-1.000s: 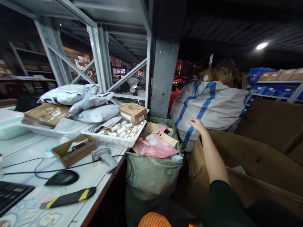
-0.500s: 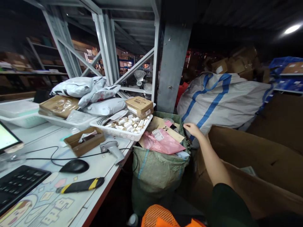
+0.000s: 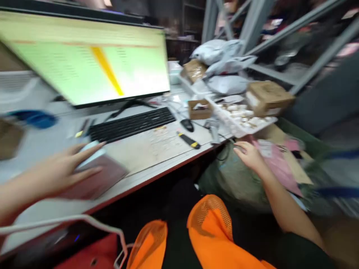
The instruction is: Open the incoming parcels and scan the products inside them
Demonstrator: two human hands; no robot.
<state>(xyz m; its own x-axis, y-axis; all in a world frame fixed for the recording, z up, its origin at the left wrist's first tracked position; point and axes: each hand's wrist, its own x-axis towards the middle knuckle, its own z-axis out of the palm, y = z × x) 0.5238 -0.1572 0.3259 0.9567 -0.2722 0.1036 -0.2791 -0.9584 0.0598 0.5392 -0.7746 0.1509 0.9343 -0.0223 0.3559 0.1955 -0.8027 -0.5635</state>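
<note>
The picture is smeared by a fast head turn. My left hand (image 3: 60,170) lies with its fingers spread on a flat reddish-brown parcel (image 3: 97,177) at the desk's near edge. My right hand (image 3: 249,155) hovers open, palm down, over the green woven sack (image 3: 232,179), beside a pink bag (image 3: 276,164) that sticks out of it. Nothing shows in either hand. An orange mesh vest (image 3: 210,231) covers my lap.
On the desk stand a lit monitor (image 3: 84,59), a black keyboard (image 3: 131,125), a mouse (image 3: 187,125), a yellow-black knife (image 3: 189,140) and a white basket (image 3: 241,116) of small tubes with a cardboard box (image 3: 267,98). Grey mailer bags (image 3: 221,56) lie behind. Steel rack posts rise at the right.
The view has swung left, bringing the monitor and my left hand into sight. My right hand has drawn back from the big striped sack toward the green sack near the desk.
</note>
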